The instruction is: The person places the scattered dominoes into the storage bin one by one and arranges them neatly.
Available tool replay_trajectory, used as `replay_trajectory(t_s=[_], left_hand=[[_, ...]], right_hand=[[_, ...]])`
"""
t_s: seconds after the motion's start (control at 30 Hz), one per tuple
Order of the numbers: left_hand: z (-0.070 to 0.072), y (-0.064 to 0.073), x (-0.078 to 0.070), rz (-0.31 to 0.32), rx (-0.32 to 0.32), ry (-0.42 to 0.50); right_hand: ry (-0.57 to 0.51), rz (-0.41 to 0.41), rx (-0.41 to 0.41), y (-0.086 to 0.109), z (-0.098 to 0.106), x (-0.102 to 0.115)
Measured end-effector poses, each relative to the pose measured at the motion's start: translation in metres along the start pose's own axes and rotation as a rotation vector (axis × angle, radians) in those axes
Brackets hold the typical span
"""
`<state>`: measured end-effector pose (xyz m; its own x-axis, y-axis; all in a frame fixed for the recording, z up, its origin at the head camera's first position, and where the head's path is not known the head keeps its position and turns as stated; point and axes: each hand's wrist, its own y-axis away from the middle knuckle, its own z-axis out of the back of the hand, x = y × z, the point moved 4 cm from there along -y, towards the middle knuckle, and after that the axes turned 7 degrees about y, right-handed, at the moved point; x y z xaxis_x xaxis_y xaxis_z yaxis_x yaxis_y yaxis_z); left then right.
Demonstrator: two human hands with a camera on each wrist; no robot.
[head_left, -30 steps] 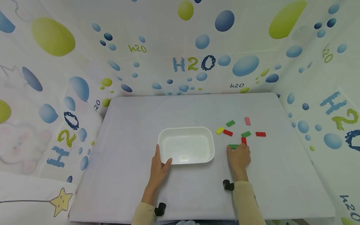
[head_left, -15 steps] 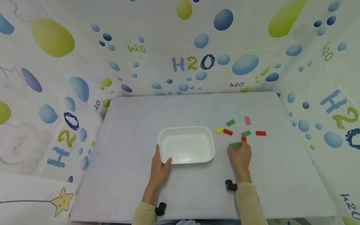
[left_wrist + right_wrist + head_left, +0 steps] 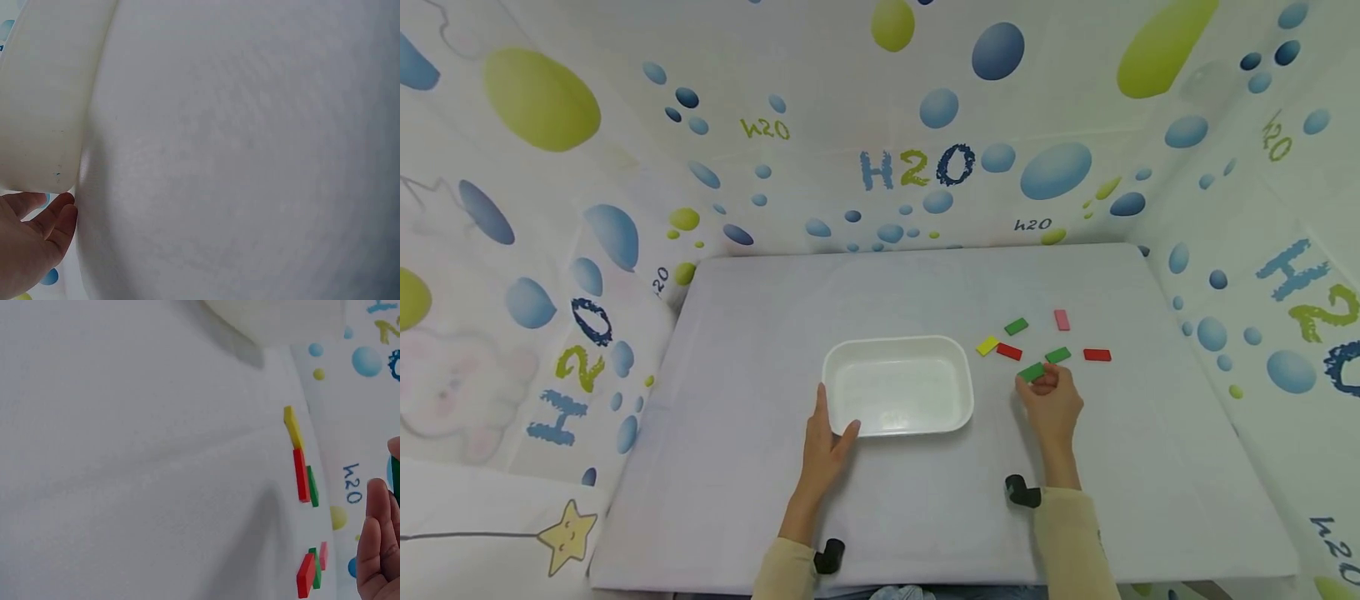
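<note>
Yellow block [image 3: 292, 427] just beside red block [image 3: 301, 475]

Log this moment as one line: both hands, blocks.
Left hand: touching white tray | Right hand: pinching green block | Loose blocks: right of tray

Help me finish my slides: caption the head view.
The right hand holds a green block near scattered coloured blocks as the left hand touches a white tray.

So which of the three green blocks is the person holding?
The green block pinched by the right hand; the other two green blocks lie on the table.
</note>
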<state>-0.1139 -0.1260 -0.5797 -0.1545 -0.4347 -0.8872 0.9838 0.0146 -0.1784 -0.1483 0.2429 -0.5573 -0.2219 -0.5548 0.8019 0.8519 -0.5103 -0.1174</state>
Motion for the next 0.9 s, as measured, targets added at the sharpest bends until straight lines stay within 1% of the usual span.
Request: replay_trajectory(t_s=[0.1,0.17,0.33,0.47,0.63,0.7,0.9], left_hand=[[0.000,0.000,0.000,-0.003,0.004,0.018],[0.000,-0.001,0.000,-0.017,0.004,0.022],[0.000,-0.001,-0.002,-0.049,-0.006,0.015],[0.000,0.000,-0.001,-0.050,-0.006,0.013],[0.000,0.000,-0.002,-0.030,-0.002,0.001],[0.000,0.001,-0.003,-0.026,-0.001,-0.001],[-0.001,0.001,-0.004,-0.052,0.001,0.006]], right_hand=[[-0.035,0.030,-0.016,-0.001,0.003,0.006],[-0.061,0.044,-0.018,-0.001,0.004,0.010],[-0.110,0.068,-0.002,-0.002,0.006,0.022],[-0.132,0.088,0.026,-0.003,0.006,0.034],[-0.119,0.140,0.094,-0.003,0.001,0.053],[-0.118,0.166,0.134,-0.003,-0.003,0.061],[-0.096,0.255,0.273,0.002,-0.020,0.089]])
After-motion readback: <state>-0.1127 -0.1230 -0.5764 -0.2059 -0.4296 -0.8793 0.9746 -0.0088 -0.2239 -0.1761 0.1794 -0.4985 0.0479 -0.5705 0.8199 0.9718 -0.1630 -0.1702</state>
